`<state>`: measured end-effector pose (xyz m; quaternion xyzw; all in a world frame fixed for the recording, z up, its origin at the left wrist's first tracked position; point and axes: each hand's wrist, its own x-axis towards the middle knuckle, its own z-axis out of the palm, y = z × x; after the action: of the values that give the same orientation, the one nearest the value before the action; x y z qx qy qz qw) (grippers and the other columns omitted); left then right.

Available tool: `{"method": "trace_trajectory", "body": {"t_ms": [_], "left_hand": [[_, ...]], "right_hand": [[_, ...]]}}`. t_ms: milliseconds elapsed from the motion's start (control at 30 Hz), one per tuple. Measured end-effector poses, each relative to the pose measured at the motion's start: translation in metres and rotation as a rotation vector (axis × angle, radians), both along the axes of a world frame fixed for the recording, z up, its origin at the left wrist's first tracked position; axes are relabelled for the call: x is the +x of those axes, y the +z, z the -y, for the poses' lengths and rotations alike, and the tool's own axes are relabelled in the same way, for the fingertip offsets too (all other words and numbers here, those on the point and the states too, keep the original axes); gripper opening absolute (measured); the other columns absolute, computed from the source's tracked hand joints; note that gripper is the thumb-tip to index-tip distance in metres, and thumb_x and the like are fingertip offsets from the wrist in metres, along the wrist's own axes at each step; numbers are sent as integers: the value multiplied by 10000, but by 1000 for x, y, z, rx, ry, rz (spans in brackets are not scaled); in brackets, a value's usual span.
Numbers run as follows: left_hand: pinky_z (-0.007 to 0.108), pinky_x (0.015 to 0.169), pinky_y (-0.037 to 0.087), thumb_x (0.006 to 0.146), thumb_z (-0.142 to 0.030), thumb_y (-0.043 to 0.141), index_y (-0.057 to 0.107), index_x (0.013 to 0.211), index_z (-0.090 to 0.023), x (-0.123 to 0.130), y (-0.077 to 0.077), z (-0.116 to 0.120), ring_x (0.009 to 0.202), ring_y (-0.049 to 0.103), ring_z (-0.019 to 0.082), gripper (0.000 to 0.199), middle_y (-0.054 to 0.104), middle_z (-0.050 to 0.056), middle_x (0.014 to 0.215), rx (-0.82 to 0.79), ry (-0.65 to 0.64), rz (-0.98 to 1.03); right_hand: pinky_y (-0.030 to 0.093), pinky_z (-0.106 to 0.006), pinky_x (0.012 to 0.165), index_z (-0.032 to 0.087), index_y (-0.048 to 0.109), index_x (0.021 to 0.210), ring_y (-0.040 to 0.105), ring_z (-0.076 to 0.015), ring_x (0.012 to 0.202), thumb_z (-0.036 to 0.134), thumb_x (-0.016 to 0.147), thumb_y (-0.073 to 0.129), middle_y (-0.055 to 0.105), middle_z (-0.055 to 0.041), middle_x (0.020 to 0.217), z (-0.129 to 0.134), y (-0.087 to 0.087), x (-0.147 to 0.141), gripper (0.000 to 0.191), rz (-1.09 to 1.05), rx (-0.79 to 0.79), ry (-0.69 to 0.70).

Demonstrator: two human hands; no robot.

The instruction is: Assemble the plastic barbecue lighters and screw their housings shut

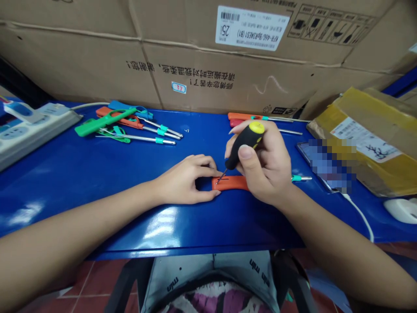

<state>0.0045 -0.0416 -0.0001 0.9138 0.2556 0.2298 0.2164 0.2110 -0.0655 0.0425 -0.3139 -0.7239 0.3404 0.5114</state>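
Observation:
An orange long-nosed lighter lies flat on the blue table, its metal tip with a green collar showing past my right wrist. My left hand pinches the handle's left end between thumb and fingers. In my right hand is a screwdriver with a black and yellow handle. It is tilted, and its thin shaft meets the lighter's handle near the left end, at what looks like a small screw hole. The middle of the lighter is hidden behind my right hand.
Several green, orange and blue lighters lie in a pile at the back left, beside a power strip. More lighters rest behind my right hand. A phone with a cable and a taped parcel are at the right. Large cardboard stands behind.

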Motion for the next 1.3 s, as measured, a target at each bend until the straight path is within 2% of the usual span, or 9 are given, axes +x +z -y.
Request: {"method": "trace_trajectory", "body": {"t_ms": [167, 367, 500, 767, 1000, 1300], "left_hand": [[392, 947, 477, 890, -366, 700, 739, 1147, -215, 0, 0, -1, 1067, 649, 248, 300, 703, 75, 1156, 15, -3, -3], [374, 909, 477, 881, -355, 714, 745, 1112, -207, 0, 1, -1, 1003, 644, 225, 276, 694, 61, 1064, -1, -8, 10], [385, 920, 475, 886, -358, 708, 737, 1159, -212, 0, 1, -1, 1017, 642, 232, 310, 698, 69, 1100, 0, -11, 1], [364, 908, 476, 862, -333, 732, 750, 1074, -199, 0, 3, 1, 970, 651, 211, 251, 694, 58, 1053, -17, -5, 23], [363, 901, 465, 871, -340, 723, 745, 1069, -190, 1, 3, 0, 982, 641, 216, 249, 687, 61, 1047, -5, -9, 6], [365, 916, 462, 872, -345, 725, 744, 1064, -187, 0, 3, 1, 987, 642, 216, 249, 689, 63, 1059, -3, -4, -8]], "right_hand": [[565, -316, 579, 304, 538, 1154, 610, -162, 691, 525, 989, 542, 625, -32, 940, -1, 0, 0, 276, -1, -22, 9], [560, -310, 576, 310, 540, 1158, 596, -147, 651, 500, 1000, 535, 610, -12, 893, -2, 0, 1, 246, -25, -5, 11], [566, -318, 572, 316, 550, 1161, 606, -153, 671, 522, 987, 550, 625, -20, 923, -3, -2, 1, 269, -14, -10, 11], [556, -299, 587, 307, 560, 1132, 631, -152, 721, 514, 1009, 514, 632, -12, 862, -6, 5, 5, 245, -92, 77, -31], [579, -280, 607, 269, 529, 1167, 622, -135, 711, 451, 1035, 491, 615, -12, 876, -9, -4, 3, 228, -39, 104, 27], [593, -282, 623, 273, 508, 1247, 646, -138, 714, 499, 1043, 445, 643, -23, 912, -11, -7, 6, 311, 45, 133, 0]]}}
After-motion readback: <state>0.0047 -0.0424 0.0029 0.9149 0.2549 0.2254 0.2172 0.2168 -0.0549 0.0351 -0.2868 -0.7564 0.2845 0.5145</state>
